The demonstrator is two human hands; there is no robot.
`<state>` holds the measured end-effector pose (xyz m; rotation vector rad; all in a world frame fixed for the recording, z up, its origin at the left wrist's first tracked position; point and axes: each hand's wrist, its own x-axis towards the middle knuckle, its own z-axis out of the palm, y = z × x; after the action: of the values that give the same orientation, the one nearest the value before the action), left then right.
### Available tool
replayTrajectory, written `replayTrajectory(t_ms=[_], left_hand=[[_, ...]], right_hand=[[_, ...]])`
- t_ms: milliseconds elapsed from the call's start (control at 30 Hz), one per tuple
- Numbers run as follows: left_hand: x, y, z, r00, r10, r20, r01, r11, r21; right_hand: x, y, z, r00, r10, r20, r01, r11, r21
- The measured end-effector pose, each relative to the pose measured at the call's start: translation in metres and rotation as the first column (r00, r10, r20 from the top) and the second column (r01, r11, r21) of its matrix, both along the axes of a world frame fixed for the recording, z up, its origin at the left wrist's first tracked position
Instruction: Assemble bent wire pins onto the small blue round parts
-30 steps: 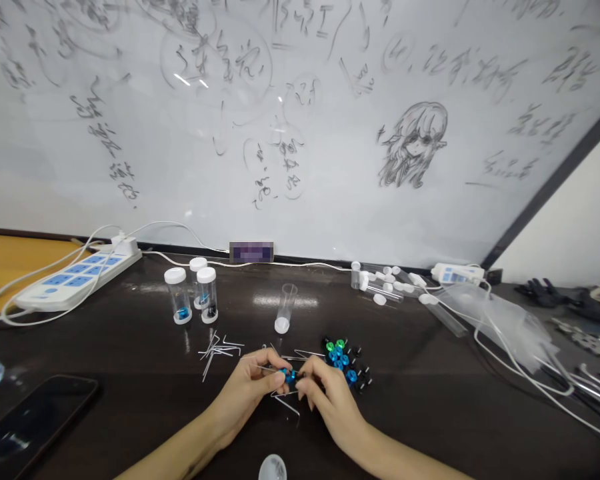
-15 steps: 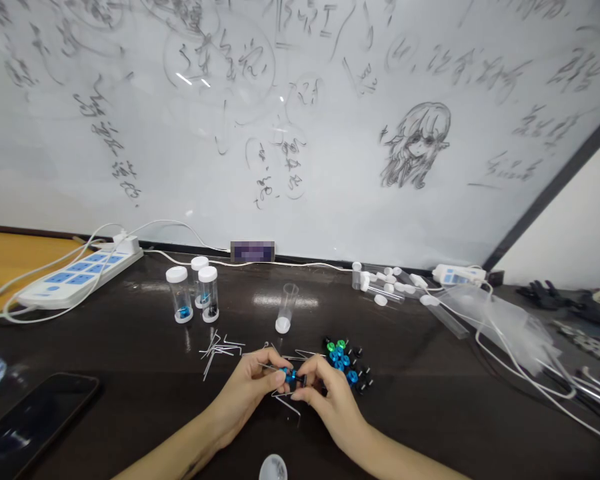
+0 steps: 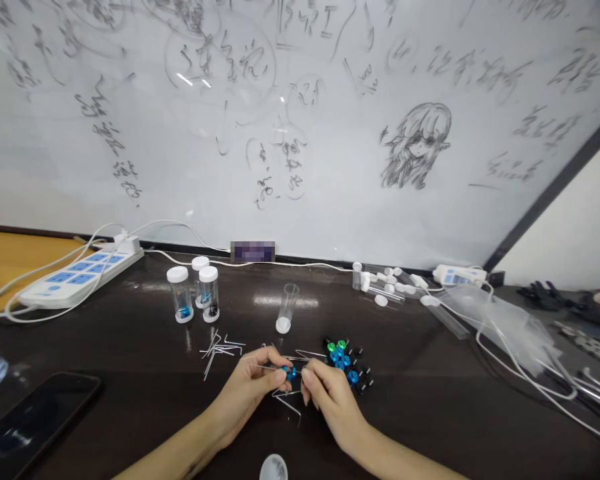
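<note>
My left hand (image 3: 257, 383) is closed, pinching a small blue knob-like metal part (image 3: 290, 373) between thumb and fingers. A thin metal rod (image 3: 266, 367), apparently a hex key, sticks out to the left from the same grip. Facing it, my right hand (image 3: 333, 393) is closed in a pinch on a small black screw, mostly covered by the fingertips. Below the hands lie a few loose hex keys (image 3: 287, 405). Just right of my right hand is a cluster of blue, green and black screws and knobs (image 3: 341, 361).
More hex keys (image 3: 220, 348) lie to the left. A clear tube (image 3: 289, 303) stands on its white cap behind the hands. Three capped jars (image 3: 181, 297), a power strip (image 3: 80, 275) and a phone (image 3: 40, 420) are leftward. Tubes and caps (image 3: 387, 287) lie back right.
My right hand's fingers have shifted and closed closer together, covering the black piece that showed between the hands. My left hand has stayed nearly still with the blue part.
</note>
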<state>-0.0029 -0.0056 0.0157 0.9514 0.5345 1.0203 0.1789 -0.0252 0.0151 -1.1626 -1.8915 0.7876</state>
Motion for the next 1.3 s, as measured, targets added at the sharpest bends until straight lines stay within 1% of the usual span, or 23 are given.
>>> replayTrajectory(t_ms=[67, 167, 300, 500, 567, 667, 733, 800, 1000, 1200, 1300], left_hand=[[-0.0004, 0.0004, 0.0002, 1.0, 0.022, 0.006, -0.022, 1.0, -0.002], [-0.0004, 0.0012, 0.0003, 0.999, 0.046, 0.003, -0.046, 0.999, 0.006], [0.0003, 0.0016, 0.0001, 0.999, 0.039, 0.008, -0.039, 0.999, 0.011], [0.0008, -0.0006, -0.0003, 1.0, -0.011, -0.012, 0.011, 1.0, -0.004], [0.0006, -0.0006, -0.0004, 1.0, -0.007, -0.005, 0.007, 1.0, -0.006], [0.0006, 0.0008, -0.0008, 1.0, 0.001, 0.013, -0.001, 1.0, 0.0], [0.0007, 0.0017, -0.0016, 1.0, -0.004, 0.011, 0.004, 1.0, 0.012], [0.0008, 0.0018, -0.0027, 1.0, -0.009, 0.01, 0.009, 1.0, 0.019], [-0.0001, -0.0007, -0.0037, 0.999, -0.051, -0.008, 0.051, 0.999, 0.014], [-0.0001, 0.0002, -0.0006, 0.999, -0.028, 0.017, 0.028, 1.0, 0.009], [0.0001, 0.0, -0.0009, 0.999, -0.032, 0.005, 0.032, 0.999, 0.004]], right_hand=[[-0.0006, 0.0006, 0.0022, 1.0, -0.017, -0.014, 0.018, 0.999, 0.031], [-0.0005, 0.0022, 0.0006, 0.998, -0.049, -0.044, 0.051, 0.997, 0.063], [0.0005, 0.0032, -0.0014, 0.997, -0.07, -0.042, 0.073, 0.994, 0.08], [0.0003, 0.0023, 0.0008, 0.998, 0.055, 0.01, -0.055, 0.998, 0.026], [-0.0005, 0.0018, 0.0012, 0.999, 0.039, 0.016, -0.04, 0.998, 0.041], [-0.0017, 0.0005, 0.0024, 1.0, -0.011, 0.012, 0.009, 0.994, 0.107], [-0.002, -0.0003, 0.0032, 1.0, -0.019, 0.009, 0.018, 0.99, 0.138], [-0.0015, -0.0006, 0.003, 1.0, -0.009, 0.03, 0.005, 0.991, 0.137], [0.0013, 0.001, -0.0025, 0.992, 0.07, 0.102, -0.076, 0.995, 0.064], [-0.0012, -0.0011, 0.0024, 0.993, -0.023, 0.116, 0.007, 0.99, 0.139], [-0.0001, -0.0004, 0.0007, 0.994, 0.002, 0.11, -0.017, 0.991, 0.133]])
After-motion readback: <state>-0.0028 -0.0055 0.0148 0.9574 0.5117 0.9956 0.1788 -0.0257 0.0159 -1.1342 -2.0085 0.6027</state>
